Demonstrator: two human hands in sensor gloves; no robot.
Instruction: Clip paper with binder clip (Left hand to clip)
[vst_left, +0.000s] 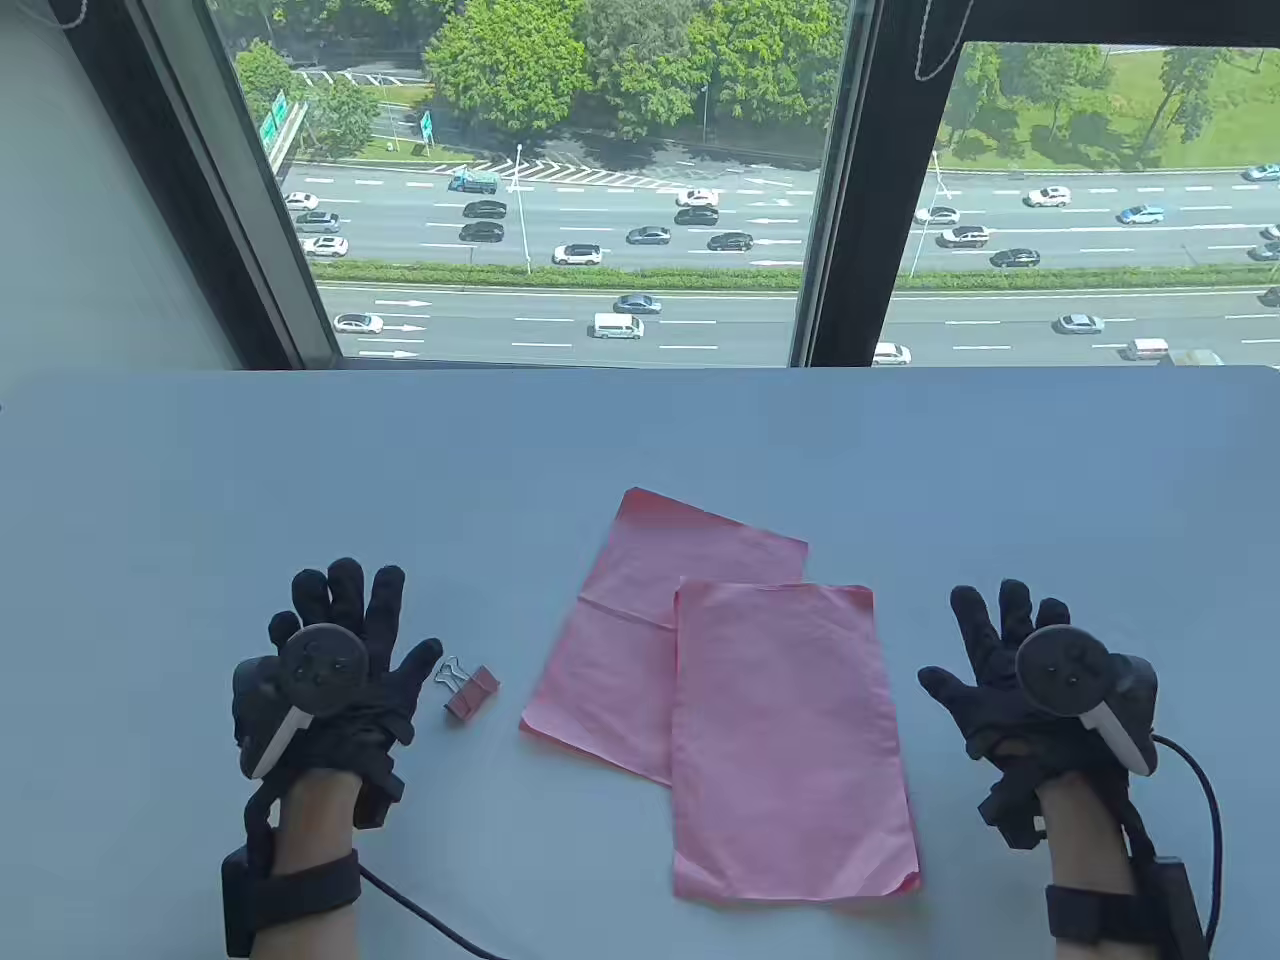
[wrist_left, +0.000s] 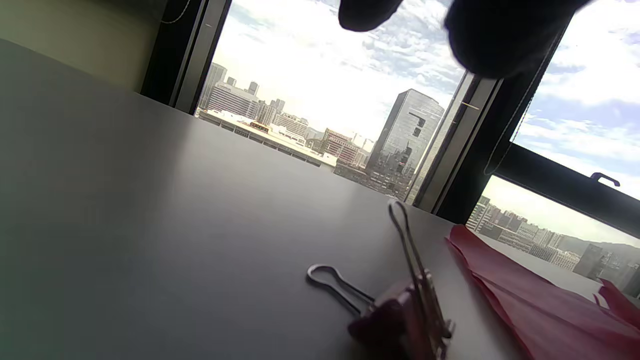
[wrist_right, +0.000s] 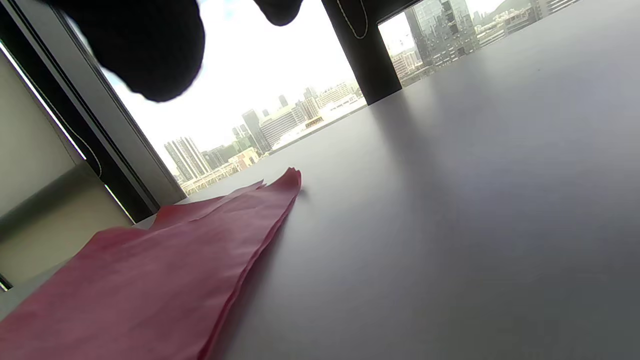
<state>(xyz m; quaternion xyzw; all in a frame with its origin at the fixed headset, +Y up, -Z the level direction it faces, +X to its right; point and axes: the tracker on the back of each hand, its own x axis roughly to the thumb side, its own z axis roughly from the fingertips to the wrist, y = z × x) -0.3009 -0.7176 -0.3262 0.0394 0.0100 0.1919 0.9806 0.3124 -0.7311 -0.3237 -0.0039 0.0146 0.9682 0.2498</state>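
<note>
Where it lies on the table (vst_left: 200, 480), the clip (vst_left: 470, 690), pink body with wire loops, sits between the left hand (vst_left: 330, 665) and two overlapping matte pink sheets (vst_left: 740, 690). Right hand (vst_left: 1040, 680) beyond; both hands spread, holding nothing.

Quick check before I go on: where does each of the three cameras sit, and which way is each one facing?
Table view: above the table, facing the window; left hand, right hand spread.
Left wrist view: low, facing the binder clip; fingertips on top.
Right wrist view: low, facing the pink paper; fingertips on top.
Shared: paper in all; clip in table and left wrist views.
</note>
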